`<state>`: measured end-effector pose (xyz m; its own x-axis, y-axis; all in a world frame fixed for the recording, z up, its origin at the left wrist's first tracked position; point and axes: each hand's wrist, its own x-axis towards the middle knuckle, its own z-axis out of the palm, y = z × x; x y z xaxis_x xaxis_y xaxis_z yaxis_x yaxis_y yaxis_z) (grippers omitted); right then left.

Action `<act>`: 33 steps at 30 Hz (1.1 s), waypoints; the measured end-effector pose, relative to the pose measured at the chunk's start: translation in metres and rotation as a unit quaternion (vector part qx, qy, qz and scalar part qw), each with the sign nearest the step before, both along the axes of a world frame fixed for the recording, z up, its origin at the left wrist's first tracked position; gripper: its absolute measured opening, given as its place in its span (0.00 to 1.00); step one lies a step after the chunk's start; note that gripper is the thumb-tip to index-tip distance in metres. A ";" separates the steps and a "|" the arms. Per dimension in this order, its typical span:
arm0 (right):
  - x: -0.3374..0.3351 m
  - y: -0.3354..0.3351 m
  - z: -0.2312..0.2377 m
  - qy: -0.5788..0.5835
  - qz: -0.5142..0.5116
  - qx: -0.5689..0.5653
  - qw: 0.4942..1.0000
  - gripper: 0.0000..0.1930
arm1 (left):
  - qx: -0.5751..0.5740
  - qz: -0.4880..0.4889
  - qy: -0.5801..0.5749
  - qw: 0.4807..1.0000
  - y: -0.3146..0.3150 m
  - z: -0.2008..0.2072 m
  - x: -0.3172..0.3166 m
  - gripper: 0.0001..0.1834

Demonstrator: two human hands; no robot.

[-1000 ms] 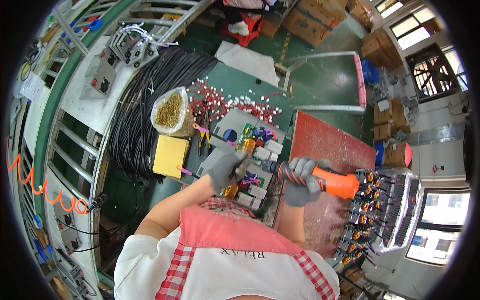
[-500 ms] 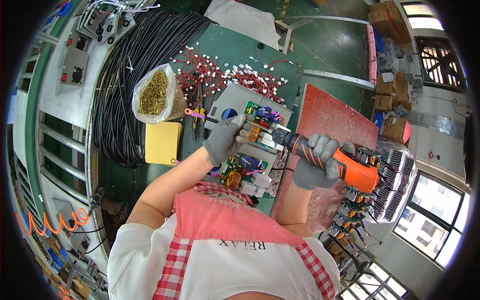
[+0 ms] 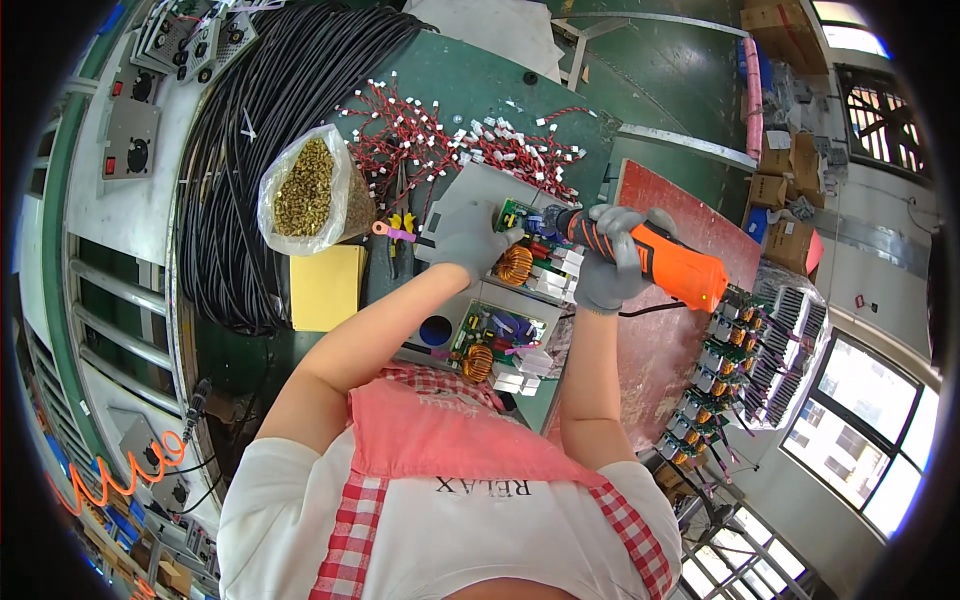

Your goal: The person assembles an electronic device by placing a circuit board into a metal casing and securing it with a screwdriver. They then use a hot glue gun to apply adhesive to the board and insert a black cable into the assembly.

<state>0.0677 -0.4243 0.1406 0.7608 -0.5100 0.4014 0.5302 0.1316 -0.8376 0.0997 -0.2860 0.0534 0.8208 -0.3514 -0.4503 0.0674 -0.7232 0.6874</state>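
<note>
My gloved right hand (image 3: 612,262) is wrapped round an orange and black power screwdriver (image 3: 685,270), its dark nose pointing left over a green circuit board (image 3: 540,262). This board carries a copper-wound coil (image 3: 515,266) and white blocks, and lies on a grey metal plate (image 3: 490,185). At the board's left edge is my gloved left hand (image 3: 468,243), fingers bent and drawn together beside the coil; whatever is between the fingertips is hidden. The screwdriver's tip is hard to make out among the parts. Nearer my body lies a second circuit board (image 3: 503,338) with a similar coil.
Red-and-black wires (image 3: 480,150) with white connectors spread across the green table behind the plate. To the left are a bag of brass-coloured small parts (image 3: 305,195), a yellow pad (image 3: 326,288) and black cable coils (image 3: 225,200). Several finished-looking boards (image 3: 700,390) stand right of a red board (image 3: 680,220).
The screwdriver's nose has moved up and left, farther over the board. My left hand has shifted slightly right, against the board's left edge.
</note>
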 end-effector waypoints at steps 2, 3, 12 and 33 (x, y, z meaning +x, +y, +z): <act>0.000 -0.003 -0.006 0.010 -0.010 -0.001 1.000 0.26 | 0.001 0.012 0.037 0.999 -0.008 -0.004 0.004 0.25; 0.000 -0.002 -0.007 0.011 -0.012 -0.002 1.000 0.26 | 0.000 0.020 0.041 0.999 -0.009 -0.007 0.004 0.25; 0.004 -0.005 -0.015 0.018 -0.022 -0.005 1.000 0.26 | -0.014 0.060 0.029 0.998 -0.012 -0.021 0.000 0.24; 0.026 -0.002 -0.017 0.143 0.211 -0.051 0.966 0.18 | -0.026 0.072 -0.020 0.997 -0.008 -0.021 -0.012 0.26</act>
<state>0.0935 -0.4267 0.1234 0.9795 -0.0985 0.1756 0.1920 0.1953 -0.9618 0.0881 -0.2937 0.0328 0.8808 -0.2514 -0.4012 0.1398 -0.6716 0.7276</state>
